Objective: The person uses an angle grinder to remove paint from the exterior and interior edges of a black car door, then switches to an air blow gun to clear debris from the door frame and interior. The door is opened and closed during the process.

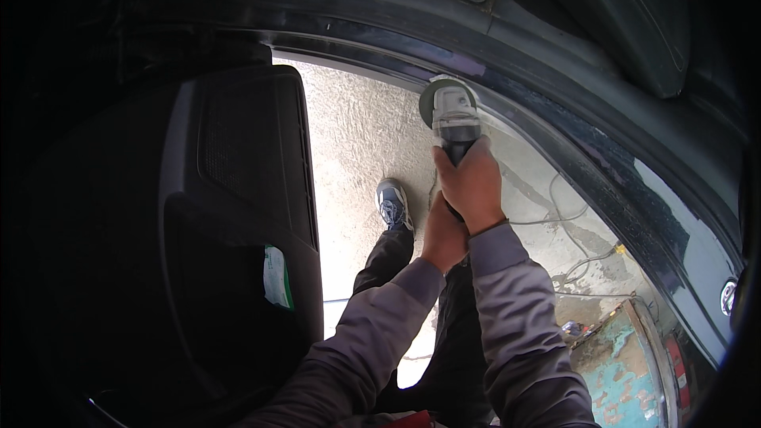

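Note:
Both my hands are wrapped round an angle grinder [456, 111] with a pale grey head and a dark body. My right hand [476, 184] grips it just behind the head. Lower down and to the left, my left hand [444, 236] is closed round the rear of its body, which the fingers mostly hide. The grinder's round, dark green disc [428, 103] lies close to the dark car sill [388, 63]; whether it touches I cannot tell. A pale, scraped-looking strip shows on the sill by the grinder head.
An open car door [246, 158] with a green-and-white packet [276, 276] in its pocket stands on my left. A grey cable [547, 222] trails over the concrete floor [349, 119] at right. Lower right is a worn turquoise board [618, 364]. My shoe [392, 204] is between door and hands.

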### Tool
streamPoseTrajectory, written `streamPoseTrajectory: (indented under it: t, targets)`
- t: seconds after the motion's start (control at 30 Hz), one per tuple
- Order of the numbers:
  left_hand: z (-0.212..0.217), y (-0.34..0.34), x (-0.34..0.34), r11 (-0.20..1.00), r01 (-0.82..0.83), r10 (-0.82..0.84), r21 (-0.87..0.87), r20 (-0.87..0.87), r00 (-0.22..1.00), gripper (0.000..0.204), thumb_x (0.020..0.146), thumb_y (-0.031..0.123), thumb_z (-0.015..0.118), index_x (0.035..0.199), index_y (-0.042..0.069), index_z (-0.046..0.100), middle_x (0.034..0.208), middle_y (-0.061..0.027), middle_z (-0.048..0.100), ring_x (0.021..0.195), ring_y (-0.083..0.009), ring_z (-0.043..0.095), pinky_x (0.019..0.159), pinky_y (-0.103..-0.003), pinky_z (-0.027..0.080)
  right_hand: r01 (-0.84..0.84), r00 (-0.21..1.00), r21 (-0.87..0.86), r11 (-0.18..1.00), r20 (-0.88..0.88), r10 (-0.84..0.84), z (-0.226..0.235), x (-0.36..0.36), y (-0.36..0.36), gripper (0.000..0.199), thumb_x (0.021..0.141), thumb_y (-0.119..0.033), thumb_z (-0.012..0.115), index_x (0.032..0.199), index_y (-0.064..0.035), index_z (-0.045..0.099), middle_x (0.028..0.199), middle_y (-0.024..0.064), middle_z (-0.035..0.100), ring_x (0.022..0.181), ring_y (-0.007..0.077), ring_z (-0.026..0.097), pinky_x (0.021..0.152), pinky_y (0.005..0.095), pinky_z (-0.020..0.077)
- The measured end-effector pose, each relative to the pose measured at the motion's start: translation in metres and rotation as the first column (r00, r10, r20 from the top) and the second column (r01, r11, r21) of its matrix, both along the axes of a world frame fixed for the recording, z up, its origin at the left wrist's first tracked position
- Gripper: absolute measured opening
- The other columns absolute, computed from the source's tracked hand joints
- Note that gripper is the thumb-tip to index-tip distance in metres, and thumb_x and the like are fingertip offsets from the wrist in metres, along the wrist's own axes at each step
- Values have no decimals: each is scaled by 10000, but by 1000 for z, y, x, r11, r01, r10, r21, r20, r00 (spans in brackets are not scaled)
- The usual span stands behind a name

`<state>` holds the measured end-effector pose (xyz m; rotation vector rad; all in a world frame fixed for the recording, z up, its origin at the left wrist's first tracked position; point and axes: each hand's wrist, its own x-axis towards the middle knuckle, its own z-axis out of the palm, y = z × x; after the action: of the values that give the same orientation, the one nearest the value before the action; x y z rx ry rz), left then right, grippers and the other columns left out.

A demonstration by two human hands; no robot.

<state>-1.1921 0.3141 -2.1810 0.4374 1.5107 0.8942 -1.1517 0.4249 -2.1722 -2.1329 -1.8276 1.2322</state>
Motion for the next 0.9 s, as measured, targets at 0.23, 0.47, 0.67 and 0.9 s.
streamPoseTrajectory:
  t: [0.23, 0.47, 0.67, 0.9]
  targets:
    - [3, 6, 2, 996, -79, 75, 43, 97, 992, 698, 861, 151, 870, 1436, -12, 509, 1378, -146, 668, 1267, -252, 654, 1058, -357, 504, 20, 999, 58, 998, -38, -17, -8, 2, -2, 605, 885, -422, 829, 1064, 85, 553, 908, 337, 712, 877, 544, 701, 745, 561, 567]
    - [-2, 7, 0, 992, 42, -39, 116, -27, 999, 751, 875, 138, 859, 1503, 6, 469, 1425, -123, 647, 1311, -221, 626, 1087, -344, 488, 33, 998, 84, 996, -53, -29, -12, 2, -2, 601, 883, -428, 830, 1063, 78, 560, 938, 348, 707, 899, 542, 698, 767, 566, 564]
    - [-5, 6, 0, 987, -2, -5, 163, 40, 999, 738, 887, 123, 845, 1511, 11, 467, 1447, -119, 626, 1327, -218, 608, 1093, -345, 484, 40, 999, 62, 997, -37, -37, -13, -1, -1, 608, 881, -434, 832, 1067, 79, 563, 940, 341, 711, 897, 542, 699, 764, 565, 563]
    - [-6, 2, 4, 993, 49, -44, 106, -46, 998, 684, 890, 141, 841, 1467, 3, 502, 1422, -144, 631, 1328, -262, 611, 1085, -369, 488, 48, 999, 71, 996, -25, -46, -8, 5, -1, 626, 878, -446, 836, 1054, 88, 562, 925, 343, 709, 892, 538, 702, 756, 561, 563]
